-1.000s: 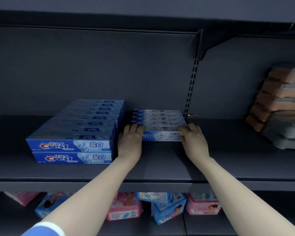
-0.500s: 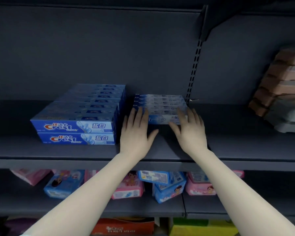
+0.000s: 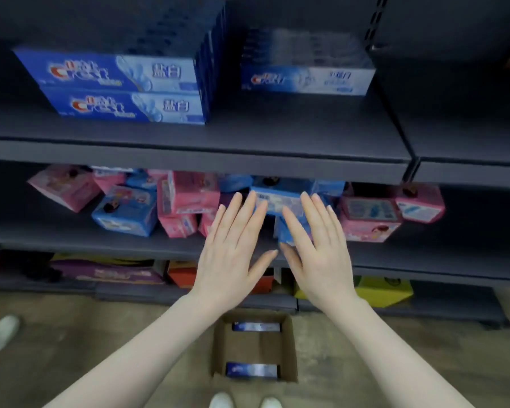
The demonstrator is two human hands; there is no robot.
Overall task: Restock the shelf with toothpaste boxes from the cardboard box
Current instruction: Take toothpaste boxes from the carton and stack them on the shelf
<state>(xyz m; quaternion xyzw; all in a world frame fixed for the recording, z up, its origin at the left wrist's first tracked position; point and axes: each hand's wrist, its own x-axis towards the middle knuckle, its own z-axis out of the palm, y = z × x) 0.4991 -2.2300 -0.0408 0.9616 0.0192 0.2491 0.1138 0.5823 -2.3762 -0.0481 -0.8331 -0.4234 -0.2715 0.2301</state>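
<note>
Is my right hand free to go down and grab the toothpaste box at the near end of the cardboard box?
Probably yes. The right hand is open and holds nothing, the cardboard box is open on top, and nothing covers the near toothpaste box. It sits low on the floor, so you would have to bend.

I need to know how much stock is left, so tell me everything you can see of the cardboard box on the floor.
The cardboard box is plain brown, open-topped, and stands upright on the floor below the shelves, just ahead of the person's shoes. Inside, one toothpaste box lies along the far wall and another along the near wall, with bare cardboard between them. Neither hand touches it.
</note>
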